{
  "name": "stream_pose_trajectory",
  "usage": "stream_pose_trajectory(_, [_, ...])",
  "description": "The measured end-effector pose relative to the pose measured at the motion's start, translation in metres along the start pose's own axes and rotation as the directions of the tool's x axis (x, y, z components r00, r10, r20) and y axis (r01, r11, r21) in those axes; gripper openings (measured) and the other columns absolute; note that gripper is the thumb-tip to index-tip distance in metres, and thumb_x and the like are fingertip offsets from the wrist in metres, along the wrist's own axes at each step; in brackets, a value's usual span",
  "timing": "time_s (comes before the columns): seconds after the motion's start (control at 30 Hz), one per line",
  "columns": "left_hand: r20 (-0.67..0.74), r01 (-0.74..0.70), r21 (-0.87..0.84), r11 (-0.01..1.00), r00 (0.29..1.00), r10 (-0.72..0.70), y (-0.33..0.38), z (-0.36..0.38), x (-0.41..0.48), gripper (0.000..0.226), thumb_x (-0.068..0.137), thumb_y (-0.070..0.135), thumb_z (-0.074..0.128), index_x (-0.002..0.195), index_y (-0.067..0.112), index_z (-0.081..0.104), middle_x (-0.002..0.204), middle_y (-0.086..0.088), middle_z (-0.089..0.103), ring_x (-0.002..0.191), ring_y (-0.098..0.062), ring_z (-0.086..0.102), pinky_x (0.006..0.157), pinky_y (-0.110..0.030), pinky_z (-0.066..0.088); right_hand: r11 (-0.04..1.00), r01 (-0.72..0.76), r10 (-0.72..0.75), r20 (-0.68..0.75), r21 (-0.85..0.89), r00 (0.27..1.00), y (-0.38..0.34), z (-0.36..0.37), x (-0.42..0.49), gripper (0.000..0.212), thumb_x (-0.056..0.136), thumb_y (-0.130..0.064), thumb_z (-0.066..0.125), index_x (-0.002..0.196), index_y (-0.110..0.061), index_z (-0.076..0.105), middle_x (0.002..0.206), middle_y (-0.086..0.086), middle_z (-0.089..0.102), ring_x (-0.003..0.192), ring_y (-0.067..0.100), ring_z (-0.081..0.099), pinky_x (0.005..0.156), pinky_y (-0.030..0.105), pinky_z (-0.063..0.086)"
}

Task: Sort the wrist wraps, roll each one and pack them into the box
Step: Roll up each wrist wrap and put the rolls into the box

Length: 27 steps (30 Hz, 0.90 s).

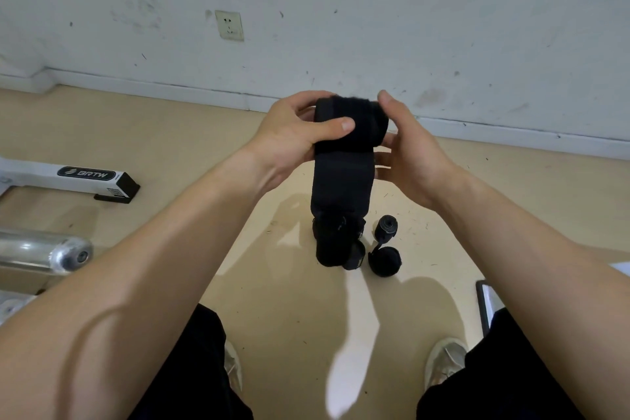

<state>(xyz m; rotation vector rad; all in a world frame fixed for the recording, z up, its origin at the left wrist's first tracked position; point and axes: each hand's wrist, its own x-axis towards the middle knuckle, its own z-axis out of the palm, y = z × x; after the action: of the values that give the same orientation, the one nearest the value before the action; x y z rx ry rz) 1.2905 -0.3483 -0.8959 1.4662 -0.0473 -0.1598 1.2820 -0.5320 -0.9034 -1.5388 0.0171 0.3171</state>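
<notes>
A black wrist wrap [344, 147] is held up in front of me, partly rolled at its top, its loose tail hanging straight down. My left hand [293, 136] grips the roll, thumb across its front. My right hand [409, 153] holds the roll's right end, fingers curled behind it. On the floor below lies a pile of black wraps [337, 245], partly hidden by the hanging tail. Two rolled black wraps [385, 261] lie just right of the pile, one behind the other. No box is in view.
A white machine base [68, 177] and a chrome bar end [64, 254] lie on the tan floor at left. A white wall with a socket [229, 25] is ahead. A dark-framed flat object [484, 300] sits at right. My knees and shoes fill the bottom.
</notes>
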Motion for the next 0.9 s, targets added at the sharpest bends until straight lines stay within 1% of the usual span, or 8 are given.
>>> stream_pose_trajectory(0.13, [0.033,-0.009,0.046,0.999,0.999,0.008,-0.003,0.005,-0.004,0.053,0.071,0.01,0.087,0.12,0.012,0.068,0.127,-0.013,0.067,0.116,-0.025,0.07,0.086,-0.043,0.063,0.998,0.054,-0.054,-0.023,-0.015,0.998,0.005,0.006,0.002,0.046,0.1,-0.054,0.054,0.125,-0.017,0.061,0.111,0.001,0.073,0.099,0.018,0.074,0.091,0.046,0.06])
stream_pose_trajectory(0.3, [0.013,0.044,0.066,0.997,0.999,-0.045,-0.005,0.01,-0.008,0.044,0.087,0.007,0.081,0.127,0.011,0.063,0.119,-0.009,0.071,0.101,-0.02,0.075,0.076,-0.032,0.062,0.994,0.103,-0.103,-0.001,0.023,0.995,0.009,0.005,0.005,0.047,0.103,-0.043,0.056,0.133,-0.006,0.058,0.124,0.012,0.071,0.113,0.025,0.071,0.099,0.044,0.056])
stream_pose_trajectory(0.43, [0.11,0.188,0.037,0.981,0.975,-0.191,-0.006,0.008,-0.011,0.037,0.096,0.021,0.073,0.128,0.003,0.067,0.121,-0.012,0.076,0.105,-0.022,0.076,0.081,-0.031,0.063,0.994,0.107,-0.107,0.014,0.003,0.994,0.011,0.005,0.007,0.055,0.1,-0.048,0.058,0.133,-0.004,0.056,0.126,0.013,0.07,0.114,0.025,0.07,0.103,0.048,0.054])
stream_pose_trajectory(0.57, [0.157,0.264,-0.002,0.964,0.953,-0.261,-0.006,0.004,-0.012,0.03,0.099,0.021,0.068,0.123,0.003,0.07,0.113,-0.008,0.078,0.103,-0.018,0.076,0.08,-0.027,0.062,0.993,0.115,-0.115,0.014,-0.005,0.993,0.015,0.007,0.006,0.061,0.094,-0.051,0.063,0.132,-0.006,0.053,0.13,0.012,0.067,0.118,0.025,0.068,0.106,0.049,0.052])
stream_pose_trajectory(0.63, [0.166,0.289,-0.033,0.957,0.945,-0.28,-0.006,0.003,-0.011,0.032,0.1,0.019,0.066,0.127,0.002,0.068,0.113,-0.008,0.076,0.102,-0.018,0.076,0.081,-0.029,0.062,0.993,0.115,-0.115,0.006,0.001,0.993,0.017,0.007,0.007,0.049,0.099,-0.042,0.063,0.13,-0.007,0.05,0.13,0.011,0.066,0.12,0.024,0.066,0.106,0.049,0.052])
stream_pose_trajectory(0.73, [0.165,0.297,-0.109,0.949,0.946,-0.278,-0.004,0.007,-0.012,0.029,0.102,0.012,0.063,0.128,0.0,0.067,0.112,-0.011,0.075,0.104,-0.021,0.074,0.083,-0.032,0.063,0.989,0.145,-0.145,0.018,-0.001,0.989,0.017,0.005,0.007,0.026,0.101,-0.028,0.061,0.117,-0.011,0.049,0.114,0.007,0.066,0.108,0.02,0.068,0.101,0.045,0.055])
stream_pose_trajectory(0.83, [0.149,0.302,-0.147,0.942,0.948,-0.281,-0.001,0.011,-0.013,0.019,0.101,0.009,0.06,0.115,0.003,0.072,0.098,-0.009,0.074,0.099,-0.023,0.073,0.083,-0.035,0.064,0.985,0.175,-0.174,0.049,-0.015,0.984,0.014,0.0,0.006,0.023,0.102,-0.023,0.061,0.117,-0.013,0.047,0.106,0.005,0.064,0.1,0.019,0.067,0.098,0.044,0.056])
stream_pose_trajectory(0.9, [0.131,0.332,-0.184,0.925,0.941,-0.312,0.001,0.011,-0.013,0.018,0.101,0.016,0.061,0.11,0.006,0.073,0.097,-0.011,0.07,0.095,-0.026,0.072,0.083,-0.039,0.065,0.981,0.19,-0.187,0.082,-0.034,0.979,0.015,-0.002,0.005,0.022,0.102,-0.019,0.06,0.117,-0.014,0.045,0.102,0.005,0.063,0.096,0.018,0.065,0.094,0.043,0.055])
